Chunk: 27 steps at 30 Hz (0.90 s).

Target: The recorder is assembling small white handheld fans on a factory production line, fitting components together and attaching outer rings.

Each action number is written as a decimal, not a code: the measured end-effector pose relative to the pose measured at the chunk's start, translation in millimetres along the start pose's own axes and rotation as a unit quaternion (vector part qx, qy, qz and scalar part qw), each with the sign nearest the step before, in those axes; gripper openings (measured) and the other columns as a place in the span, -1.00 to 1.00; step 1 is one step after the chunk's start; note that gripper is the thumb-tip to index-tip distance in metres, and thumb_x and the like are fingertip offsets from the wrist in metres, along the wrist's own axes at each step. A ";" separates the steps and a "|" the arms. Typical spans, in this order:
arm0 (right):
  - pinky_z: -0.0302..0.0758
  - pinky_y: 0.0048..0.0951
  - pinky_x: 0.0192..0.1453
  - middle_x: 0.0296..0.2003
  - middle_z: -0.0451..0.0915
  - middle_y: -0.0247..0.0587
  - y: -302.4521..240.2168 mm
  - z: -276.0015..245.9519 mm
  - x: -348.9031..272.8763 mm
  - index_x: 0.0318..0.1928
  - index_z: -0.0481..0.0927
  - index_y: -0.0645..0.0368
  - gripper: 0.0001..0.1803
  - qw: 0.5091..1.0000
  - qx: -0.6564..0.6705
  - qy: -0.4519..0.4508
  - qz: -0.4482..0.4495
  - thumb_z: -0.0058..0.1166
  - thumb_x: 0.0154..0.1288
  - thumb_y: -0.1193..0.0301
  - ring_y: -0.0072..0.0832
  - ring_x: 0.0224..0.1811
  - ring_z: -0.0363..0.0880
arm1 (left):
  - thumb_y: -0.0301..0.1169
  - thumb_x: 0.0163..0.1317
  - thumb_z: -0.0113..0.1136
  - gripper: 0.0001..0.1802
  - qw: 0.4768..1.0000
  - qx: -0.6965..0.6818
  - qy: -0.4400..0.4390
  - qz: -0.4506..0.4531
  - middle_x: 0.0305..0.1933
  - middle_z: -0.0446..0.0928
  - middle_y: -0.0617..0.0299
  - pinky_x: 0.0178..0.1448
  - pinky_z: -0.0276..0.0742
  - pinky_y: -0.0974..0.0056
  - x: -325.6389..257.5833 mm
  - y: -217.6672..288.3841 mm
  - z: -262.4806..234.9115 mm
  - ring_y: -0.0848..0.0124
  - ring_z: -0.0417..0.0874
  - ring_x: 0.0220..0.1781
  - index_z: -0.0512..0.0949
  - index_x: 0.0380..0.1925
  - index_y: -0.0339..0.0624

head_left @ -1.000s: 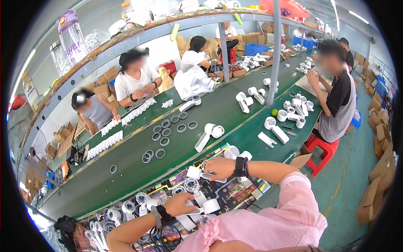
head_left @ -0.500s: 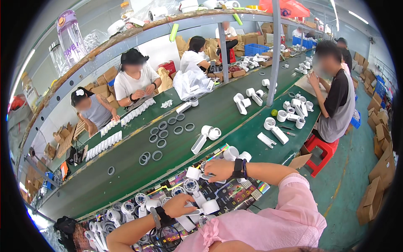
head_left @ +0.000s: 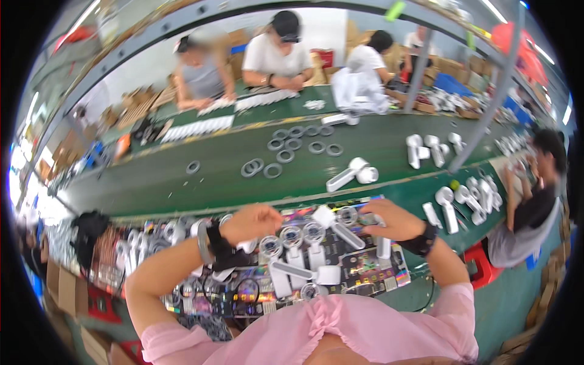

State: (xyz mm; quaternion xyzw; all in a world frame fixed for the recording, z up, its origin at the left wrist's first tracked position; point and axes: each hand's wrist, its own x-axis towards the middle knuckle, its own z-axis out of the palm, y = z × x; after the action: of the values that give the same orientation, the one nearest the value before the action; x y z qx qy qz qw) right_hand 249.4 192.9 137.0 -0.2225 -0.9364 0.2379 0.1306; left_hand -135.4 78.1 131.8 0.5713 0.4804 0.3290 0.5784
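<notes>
My left hand [head_left: 252, 220] hovers over the near bench with its fingers loosely stretched to the right, nothing visible in it. Just right of it stand white handheld fan parts [head_left: 292, 237] with round, clear-fronted heads. My right hand [head_left: 394, 220] curves its thumb and fingers around the head of a white handheld fan [head_left: 383, 248], whose handle shows below the palm; the grip itself is partly hidden. Between my hands, another white fan [head_left: 348, 235] lies tilted. Nearer to me lie a loose white handle [head_left: 292, 270] and a short white cylinder [head_left: 328, 275].
Printed dark sheets [head_left: 371, 267] cover my bench. Beyond runs a green conveyor belt [head_left: 225, 185] carrying grey rings [head_left: 285, 156] and a white fan [head_left: 354, 174]. A co-worker [head_left: 535, 194] sits at the right; others sit across the belt. A metal post [head_left: 493, 91] rises at the right.
The view has swung to the right, shifting the scene. Both my hands have lifted from the nearer fan parts and reached farther out; my left one has left the white part it touched.
</notes>
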 end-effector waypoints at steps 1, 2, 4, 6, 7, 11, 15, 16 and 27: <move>0.29 -0.20 0.28 0.06 0.50 0.01 -13.5 -15.8 -3.6 0.11 0.47 0.22 -0.48 1.000 0.005 -0.003 0.014 0.23 0.22 0.20 -0.10 0.17 0.40 | -0.37 0.26 0.24 -0.70 0.998 0.014 0.035 -0.041 -0.18 0.61 0.29 -0.13 0.56 0.39 -1.2 14.7 -13.6 0.54 0.60 -0.18 0.52 -0.04 -0.22; 0.30 -0.20 0.28 0.06 0.50 0.01 -22.0 -28.2 -4.1 0.09 0.48 0.23 -0.50 1.000 0.014 0.004 0.006 0.22 0.23 0.22 -0.09 0.16 0.41 | -0.38 0.26 0.22 -0.72 0.994 0.029 0.067 -0.080 -0.17 0.60 0.28 -0.15 0.58 0.37 -4.0 30.4 -27.6 0.53 0.61 -0.18 0.52 -0.05 -0.21; 0.34 -0.23 0.23 0.01 0.50 0.04 -41.3 -47.2 17.3 0.10 0.46 0.26 -0.50 1.000 0.025 -0.015 0.001 0.20 0.24 0.23 -0.07 0.11 0.44 | -0.35 0.25 0.20 -0.71 0.978 0.046 0.177 -0.100 -0.13 0.59 0.27 -0.18 0.60 0.34 -22.7 41.3 -71.0 0.51 0.62 -0.18 0.53 -0.06 -0.20; 0.37 -0.23 0.20 0.01 0.49 0.06 -56.4 -65.8 40.2 0.11 0.45 0.27 -0.50 1.000 0.014 -0.023 -0.010 0.20 0.24 0.26 -0.06 0.10 0.45 | -0.31 0.24 0.19 -0.70 0.951 0.072 0.280 -0.112 -0.10 0.58 0.27 -0.16 0.61 0.33 -29.4 46.0 -121.1 0.49 0.62 -0.19 0.53 -0.07 -0.19; 0.38 -0.22 0.19 0.00 0.49 0.06 -56.6 -70.5 52.4 0.11 0.44 0.27 -0.51 0.999 -0.005 -0.012 -0.036 0.19 0.24 0.27 -0.06 0.09 0.46 | -0.28 0.22 0.20 -0.68 0.936 0.092 0.322 -0.108 -0.14 0.58 0.29 -0.20 0.61 0.31 -31.7 44.0 -149.2 0.48 0.62 -0.21 0.53 -0.06 -0.18; 0.41 -0.24 0.14 -0.04 0.49 0.04 -42.2 -83.9 120.1 0.10 0.44 0.27 -0.52 0.997 -0.057 -0.006 -0.053 0.15 0.26 0.25 -0.10 0.04 0.49 | -0.22 0.16 0.22 -0.74 0.876 0.168 0.428 -0.148 -0.38 0.56 0.31 -0.29 0.61 0.26 -34.5 -3.2 -246.7 0.47 0.59 -0.35 0.63 -0.27 -0.15; 0.47 -0.19 0.08 -0.06 0.55 0.02 32.4 -63.4 205.8 0.05 0.49 0.23 -0.51 0.990 -0.136 -0.001 0.020 0.13 0.24 0.14 -0.12 -0.01 0.55 | -0.26 0.11 0.20 -0.77 0.745 0.547 0.314 -0.216 -0.36 0.63 0.20 -0.17 0.61 0.19 -10.5 -119.8 -355.8 0.29 0.67 -0.26 0.67 -0.27 -0.06; 0.46 -0.18 0.09 -0.07 0.56 0.01 46.1 -45.9 239.7 0.04 0.51 0.21 -0.51 0.991 -0.129 -0.012 0.016 0.14 0.22 0.14 -0.13 0.01 0.55 | -0.25 0.06 0.22 -0.75 0.558 0.792 0.167 -0.182 -0.37 0.64 0.14 -0.14 0.61 0.17 -51.2 -158.0 -398.6 0.23 0.69 -0.25 0.67 -0.27 -0.07; 0.44 -0.17 0.20 0.10 0.50 0.18 219.0 -3.6 280.3 0.12 0.44 0.29 -0.33 0.891 -0.201 -0.117 0.391 0.22 0.12 0.08 -0.09 0.15 0.51 | -0.20 -0.01 0.27 -0.32 0.720 0.437 0.435 -0.318 0.12 0.48 -0.19 0.27 0.40 0.02 48.5 -210.1 -372.0 -0.07 0.48 0.20 0.39 0.14 -0.27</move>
State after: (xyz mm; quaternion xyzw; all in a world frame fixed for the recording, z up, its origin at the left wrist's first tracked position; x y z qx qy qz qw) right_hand 85.3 501.0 68.6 -0.5624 -0.8101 0.1008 -0.1314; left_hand -501.7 223.9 -39.7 0.3688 0.9229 0.0918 0.0625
